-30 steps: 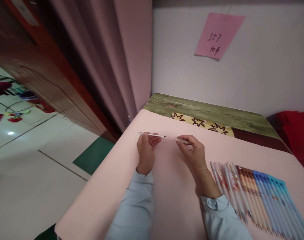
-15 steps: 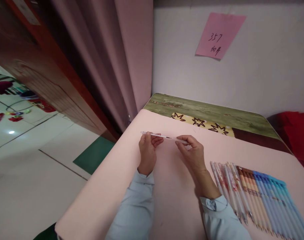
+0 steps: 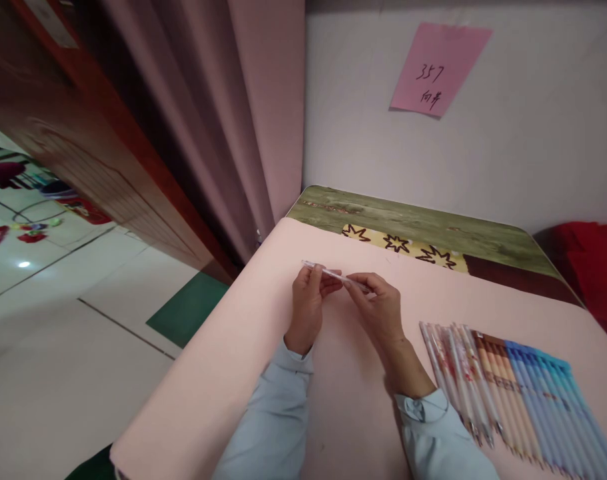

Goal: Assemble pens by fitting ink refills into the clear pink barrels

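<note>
Both my hands hold one thin clear pen (image 3: 336, 275) just above the pink table top (image 3: 223, 373). My left hand (image 3: 310, 300) pinches its left part, with the tip sticking out to the upper left. My right hand (image 3: 378, 308) pinches the right part, and the fingers hide that end. The two hands are close together, fingertips nearly touching. A row of several pens (image 3: 508, 393) in pink, orange and blue lies flat on the table to the right of my right forearm.
A green wooden surface (image 3: 423, 227) with a yellow patterned cloth (image 3: 403, 247) sits behind the pink table, against a white wall with a pink note (image 3: 436, 70). A curtain (image 3: 233, 120) hangs at the left, a red cloth (image 3: 588, 273) lies at the right.
My left hand has slid right along the pen toward my right hand. The gap between the hands has closed and less of the pen shows.
</note>
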Tool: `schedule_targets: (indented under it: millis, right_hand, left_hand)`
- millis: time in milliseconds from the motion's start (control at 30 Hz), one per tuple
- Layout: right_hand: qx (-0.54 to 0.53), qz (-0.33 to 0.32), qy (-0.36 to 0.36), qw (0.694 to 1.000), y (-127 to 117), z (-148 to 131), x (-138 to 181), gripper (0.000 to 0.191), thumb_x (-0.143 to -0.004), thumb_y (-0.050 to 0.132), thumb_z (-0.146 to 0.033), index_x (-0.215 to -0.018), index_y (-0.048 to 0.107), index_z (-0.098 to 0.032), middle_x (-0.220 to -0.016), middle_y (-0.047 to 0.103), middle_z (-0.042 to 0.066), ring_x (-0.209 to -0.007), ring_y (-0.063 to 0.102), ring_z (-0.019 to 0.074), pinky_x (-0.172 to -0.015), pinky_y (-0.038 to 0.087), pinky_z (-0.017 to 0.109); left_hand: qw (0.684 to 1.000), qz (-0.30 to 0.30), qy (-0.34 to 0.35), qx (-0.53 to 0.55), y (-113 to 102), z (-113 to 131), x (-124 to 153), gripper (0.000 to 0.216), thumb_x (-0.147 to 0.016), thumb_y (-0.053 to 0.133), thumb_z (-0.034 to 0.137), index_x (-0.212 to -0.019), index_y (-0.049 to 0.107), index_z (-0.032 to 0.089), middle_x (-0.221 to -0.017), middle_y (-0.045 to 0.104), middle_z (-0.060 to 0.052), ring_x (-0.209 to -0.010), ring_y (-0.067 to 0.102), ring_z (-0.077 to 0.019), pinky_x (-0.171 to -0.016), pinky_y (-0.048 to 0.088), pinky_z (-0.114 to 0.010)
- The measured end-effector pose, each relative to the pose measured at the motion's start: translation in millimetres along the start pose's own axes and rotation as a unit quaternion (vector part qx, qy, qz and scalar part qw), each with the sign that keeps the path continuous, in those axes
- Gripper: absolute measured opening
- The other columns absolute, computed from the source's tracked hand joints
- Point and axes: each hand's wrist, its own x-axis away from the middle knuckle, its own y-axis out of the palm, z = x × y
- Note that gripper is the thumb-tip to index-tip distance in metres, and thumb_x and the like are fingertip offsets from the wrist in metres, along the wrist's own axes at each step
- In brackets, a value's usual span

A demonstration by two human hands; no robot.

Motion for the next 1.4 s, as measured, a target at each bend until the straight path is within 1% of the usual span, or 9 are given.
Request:
schedule_targets:
  millis: [167, 233, 333, 533, 767, 967, 1167, 1300, 1400]
  right_hand:
    - [0.085, -0.02, 0.062, 0.994, -1.6, 0.2, 1.3, 0.045, -0.094, 0.054, -0.053, -0.07, 0.071, -0.02, -0.063, 0.066, 0.002, -0.056, 0.057, 0.014, -0.057, 0.04, 0.026]
    - [0.082, -0.031, 0.084, 0.993, -1.0, 0.2, 1.5, 0.041, -0.093, 0.054, -0.054, -0.082, 0.071, -0.02, -0.059, 0.062, 0.0, -0.054, 0.054, 0.0134, -0.055, 0.038, 0.025]
    - [0.009, -0.041, 0.095, 0.995, 2.3, 0.3, 2.2, 0.037, -0.086, 0.064, -0.05, -0.108, 0.064, -0.02, -0.063, 0.06, -0.004, -0.054, 0.052, 0.0128, -0.055, 0.039, 0.024]
    - [-0.065, -0.036, 0.109, 0.991, 5.5, 1.4, 4.1, 0.024, -0.085, 0.066, -0.044, -0.091, 0.062, -0.021, -0.069, 0.063, -0.001, -0.055, 0.05, 0.0117, -0.053, 0.039, 0.023]
    - [-0.004, -0.053, 0.131, 0.99, 0.0, 3.2, 3.8, 0.046, -0.093, 0.053, -0.056, -0.069, 0.066, -0.02, -0.06, 0.065, 0.002, -0.053, 0.058, 0.0139, -0.056, 0.043, 0.025]
    - [-0.022, -0.046, 0.097, 0.994, 2.1, 2.4, 3.1, 0.04, -0.079, 0.072, -0.052, -0.103, 0.064, -0.021, -0.074, 0.07, 0.0, -0.06, 0.06, 0.0142, -0.059, 0.045, 0.024]
    - [0.0, -0.079, 0.137, 0.987, 0.3, 2.9, 3.2, 0.051, -0.095, 0.046, -0.059, -0.07, 0.067, -0.02, -0.059, 0.065, 0.002, -0.054, 0.059, 0.0147, -0.056, 0.044, 0.025]
    - [-0.002, -0.061, 0.102, 0.993, 0.7, 2.1, 3.0, 0.04, -0.084, 0.065, -0.058, -0.097, 0.068, -0.02, -0.073, 0.07, 0.002, -0.061, 0.062, 0.0153, -0.06, 0.046, 0.025]
    - [-0.004, -0.065, 0.087, 0.994, 0.7, 1.8, 3.1, 0.033, -0.084, 0.066, -0.054, -0.089, 0.067, -0.021, -0.073, 0.07, 0.001, -0.061, 0.061, 0.015, -0.061, 0.045, 0.025]
  left_hand:
    - [1.0, -0.003, -0.008, -0.005, 2.2, 1.3, 0.8, 0.039, -0.084, 0.068, 0.052, -0.094, 0.057, 0.015, -0.09, 0.075, -0.012, -0.074, 0.072, -0.0196, -0.076, 0.059, -0.037]
    - [1.0, 0.008, -0.009, -0.003, 0.7, 0.5, -0.2, 0.04, -0.083, 0.068, 0.052, -0.094, 0.056, 0.015, -0.089, 0.075, -0.012, -0.072, 0.072, -0.0193, -0.074, 0.059, -0.036]
    - [0.999, 0.036, -0.005, 0.005, -3.7, -1.7, -3.1, 0.038, -0.084, 0.068, 0.051, -0.092, 0.056, 0.015, -0.087, 0.074, -0.011, -0.071, 0.071, -0.0185, -0.073, 0.058, -0.035]
    - [0.999, 0.042, -0.003, 0.006, -7.4, -1.6, -5.1, 0.039, -0.083, 0.067, 0.052, -0.09, 0.056, 0.015, -0.087, 0.074, -0.012, -0.07, 0.071, -0.0184, -0.072, 0.058, -0.036]
    - [1.0, 0.028, -0.008, -0.007, -3.9, 1.5, -3.1, 0.038, -0.083, 0.067, 0.051, -0.091, 0.057, 0.015, -0.087, 0.074, -0.012, -0.069, 0.071, -0.0187, -0.071, 0.059, -0.035]
    - [0.999, 0.049, -0.003, 0.001, -6.5, 0.9, -4.8, 0.038, -0.083, 0.068, 0.052, -0.089, 0.055, 0.016, -0.086, 0.074, -0.011, -0.068, 0.07, -0.0181, -0.071, 0.058, -0.035]
    - [0.999, 0.037, -0.001, -0.01, -5.8, 1.5, -4.3, 0.04, -0.082, 0.067, 0.053, -0.089, 0.055, 0.016, -0.086, 0.074, -0.011, -0.07, 0.071, -0.0187, -0.071, 0.058, -0.035]
    - [0.999, 0.043, 0.003, -0.009, -7.0, 1.2, -4.7, 0.039, -0.083, 0.067, 0.052, -0.089, 0.055, 0.016, -0.086, 0.074, -0.01, -0.069, 0.071, -0.0183, -0.072, 0.058, -0.035]
    - [0.999, 0.042, 0.005, -0.017, -7.3, 1.6, -4.7, 0.04, -0.083, 0.068, 0.053, -0.091, 0.055, 0.016, -0.087, 0.074, -0.011, -0.07, 0.071, -0.0187, -0.072, 0.058, -0.036]
